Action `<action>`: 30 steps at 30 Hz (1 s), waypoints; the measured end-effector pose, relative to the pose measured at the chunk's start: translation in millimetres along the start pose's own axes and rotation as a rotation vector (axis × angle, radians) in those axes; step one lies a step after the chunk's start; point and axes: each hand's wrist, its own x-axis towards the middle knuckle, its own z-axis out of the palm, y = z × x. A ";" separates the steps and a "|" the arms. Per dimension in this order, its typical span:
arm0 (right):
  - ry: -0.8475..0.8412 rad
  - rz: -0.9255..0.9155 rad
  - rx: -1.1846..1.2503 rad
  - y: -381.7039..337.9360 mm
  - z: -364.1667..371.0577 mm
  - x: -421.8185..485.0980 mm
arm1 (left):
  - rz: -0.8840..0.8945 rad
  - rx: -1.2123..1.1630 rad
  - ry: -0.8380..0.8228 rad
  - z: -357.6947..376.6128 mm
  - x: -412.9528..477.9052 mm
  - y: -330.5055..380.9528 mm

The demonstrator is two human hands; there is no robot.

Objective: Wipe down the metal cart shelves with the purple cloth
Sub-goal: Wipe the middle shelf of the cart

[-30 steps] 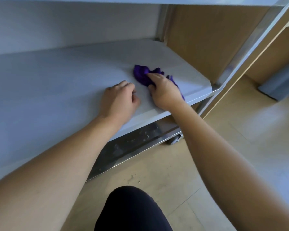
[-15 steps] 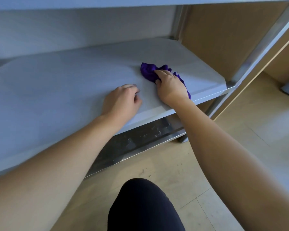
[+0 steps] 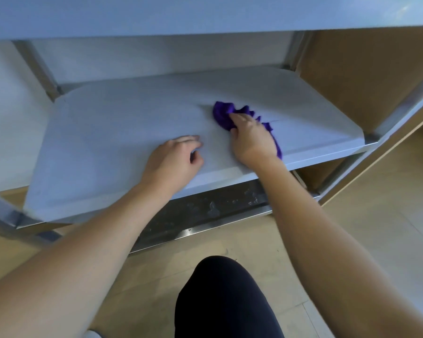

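The metal cart's middle shelf (image 3: 122,132) fills the centre of the head view, a flat grey sheet. On its right half lies the crumpled purple cloth (image 3: 222,113). My right hand (image 3: 250,140) grips the cloth and holds it down against the shelf, covering most of it. My left hand (image 3: 175,161) rests on the shelf near the front edge, a little left of the right hand, its fingers loosely curled and holding nothing.
The top shelf (image 3: 181,15) overhangs the work area. A darker, smudged bottom shelf (image 3: 205,211) shows below the front edge. Metal posts (image 3: 38,69) stand at the corners. A brown panel (image 3: 364,74) stands at the right, and my dark-clothed knee (image 3: 225,301) is over the wooden floor.
The view has pulled back, so more of the shelf's left end shows. My right hand stays on the cloth on the shelf's right half. My left hand remains near the front edge.
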 end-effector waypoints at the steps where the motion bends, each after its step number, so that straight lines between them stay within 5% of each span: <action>1: -0.014 -0.035 0.022 -12.6 6.8 -1.8 | 0.002 0.002 0.003 -0.3 -0.7 -0.3; 7: -0.018 -0.051 0.081 -10.3 7.0 6.8 | 0.015 0.004 0.006 0.4 -2.1 -1.1; 19: 0.027 0.399 0.051 80.9 -30.6 67.9 | -0.024 -0.016 -0.005 3.0 0.5 1.8; 30: -0.075 -0.073 0.065 -42.3 35.4 73.7 | -0.077 0.054 0.076 -3.1 -5.2 -0.1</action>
